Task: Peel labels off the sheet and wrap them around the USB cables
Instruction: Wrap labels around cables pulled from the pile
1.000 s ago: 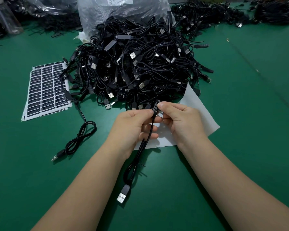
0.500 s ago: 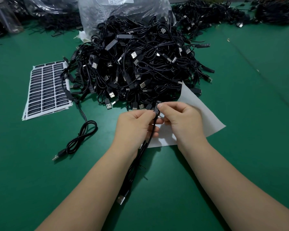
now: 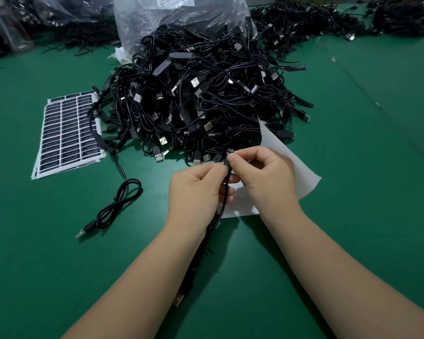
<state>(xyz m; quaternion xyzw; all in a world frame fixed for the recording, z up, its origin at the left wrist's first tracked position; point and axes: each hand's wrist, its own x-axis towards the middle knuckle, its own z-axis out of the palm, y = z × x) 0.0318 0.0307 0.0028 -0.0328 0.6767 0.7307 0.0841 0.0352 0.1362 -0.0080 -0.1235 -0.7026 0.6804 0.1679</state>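
My left hand (image 3: 198, 192) grips a black USB cable (image 3: 218, 216) just below its upper end. My right hand (image 3: 267, 177) pinches a small black label (image 3: 228, 160) against that end with thumb and forefinger. The cable hangs down between my forearms, and its silver USB plug (image 3: 178, 299) lies on the green table near my left forearm. A stack of label sheets (image 3: 69, 135) with rows of black labels lies at the left. A blank white backing sheet (image 3: 294, 162) lies under and behind my right hand.
A big heap of black USB cables (image 3: 206, 94) fills the middle, spilling from a clear plastic bag (image 3: 176, 18). One coiled cable (image 3: 118, 204) lies alone at the left front. More cable piles (image 3: 304, 23) line the far edge. A clear bottle (image 3: 8, 28) stands far left.
Both hands with the cable have shifted slightly away from me, towards the heap, and the plug end has slid nearer under my left forearm. The pinch on the label is unchanged.
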